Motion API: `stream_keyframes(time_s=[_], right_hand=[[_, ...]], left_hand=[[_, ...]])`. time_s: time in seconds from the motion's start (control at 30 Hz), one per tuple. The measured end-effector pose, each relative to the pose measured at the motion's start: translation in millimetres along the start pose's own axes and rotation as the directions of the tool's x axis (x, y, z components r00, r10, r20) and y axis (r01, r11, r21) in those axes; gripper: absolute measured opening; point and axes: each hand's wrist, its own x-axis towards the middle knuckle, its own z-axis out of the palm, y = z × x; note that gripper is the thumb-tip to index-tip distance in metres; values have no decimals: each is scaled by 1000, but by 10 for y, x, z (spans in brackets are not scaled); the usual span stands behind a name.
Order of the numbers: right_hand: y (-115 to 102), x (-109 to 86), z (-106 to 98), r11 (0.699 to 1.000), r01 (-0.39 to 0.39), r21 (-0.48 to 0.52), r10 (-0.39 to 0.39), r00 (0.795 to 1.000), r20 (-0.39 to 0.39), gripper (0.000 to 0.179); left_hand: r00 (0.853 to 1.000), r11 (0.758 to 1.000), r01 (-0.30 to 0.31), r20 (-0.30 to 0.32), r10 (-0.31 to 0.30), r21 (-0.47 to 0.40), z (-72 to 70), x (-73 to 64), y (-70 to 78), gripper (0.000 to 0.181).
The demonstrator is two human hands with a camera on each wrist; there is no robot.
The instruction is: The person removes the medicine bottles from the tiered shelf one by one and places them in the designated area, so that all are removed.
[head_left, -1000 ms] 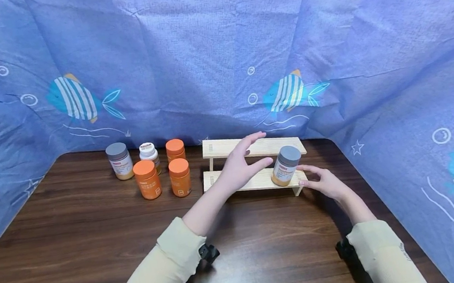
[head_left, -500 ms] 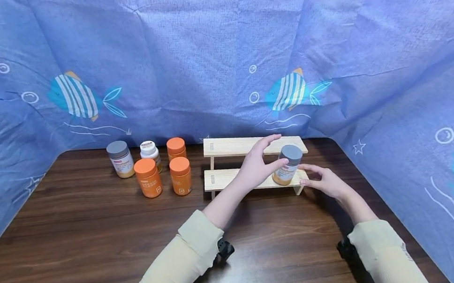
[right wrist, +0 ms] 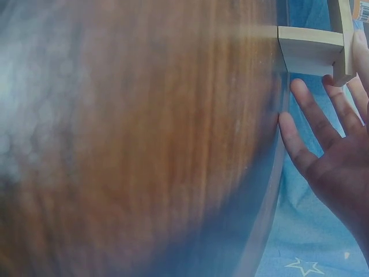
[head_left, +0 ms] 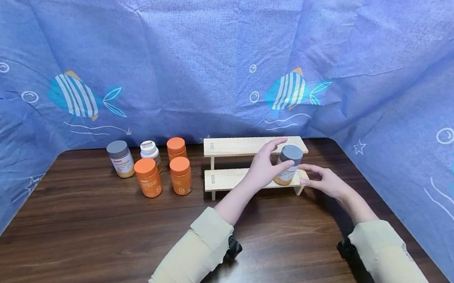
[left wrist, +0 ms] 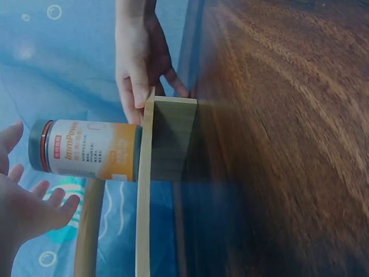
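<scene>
A supplement jar [head_left: 285, 172] with a grey lid and a white and orange label stands upright at the right end of the lower step of a two-tier wooden shelf [head_left: 231, 178]. My left hand [head_left: 263, 169] reaches in from the left, fingers spread. In the left wrist view that hand [left wrist: 29, 202] shows a gap between its fingers and the jar [left wrist: 86, 149]. My right hand [head_left: 329, 183] holds the lower step's right end, thumb and forefinger at the board. In the right wrist view its other fingers [right wrist: 311, 109] extend loosely below the board.
Left of the shelf stand another grey-lidded jar [head_left: 121, 160], a small white bottle [head_left: 150, 154] and several orange jars [head_left: 148, 179]. A blue fish-print cloth [head_left: 200, 60] hangs behind and at both sides of the dark wooden table [head_left: 75, 254].
My left hand has moved right along the shelf, and its thumb now overlaps the jar in the head view. My right hand and the jar have stayed in place.
</scene>
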Motion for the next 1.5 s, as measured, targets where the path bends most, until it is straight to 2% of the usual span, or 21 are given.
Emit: stream_keyframes(time_s=[0.13, 0.23, 0.33, 0.43, 0.63, 0.8, 1.23, 1.33, 1.5], right_hand=[[67, 19, 8, 1000, -8, 11, 8, 1000, -4, 52], [221, 64, 30, 1000, 2, 21, -2, 1000, -3, 53], [351, 103, 50, 1000, 6, 14, -6, 1000, -11, 53], [386, 112, 55, 1000, -3, 6, 3, 1000, -23, 53], [384, 109, 52, 1000, -19, 3, 19, 1000, -16, 54], [400, 116, 50, 999, -48, 10, 48, 999, -11, 54], [423, 127, 57, 999, -34, 6, 34, 999, -3, 54], [378, 120, 57, 1000, -28, 3, 28, 1000, -3, 54], [160, 60, 34, 1000, -9, 27, 9, 1000, 3, 52]], left_hand=[[1000, 1000, 11, 6, -11, 14, 44, 24, -25, 58], [1000, 1000, 22, 15, -22, 21, 66, 37, -59, 56], [999, 1000, 29, 19, -29, 6, 74, 40, -96, 53], [999, 999, 36, 26, -35, -18, 79, 41, -126, 51], [998, 997, 55, 37, -53, -49, 93, 36, -158, 50], [998, 998, 53, 25, -52, -28, 90, 38, -158, 49], [999, 999, 54, 7, -54, -9, 83, 28, -146, 49], [999, 999, 53, -3, -53, -4, 77, 17, -135, 49], [999, 999, 47, -19, -47, -3, 74, 2, -137, 49]])
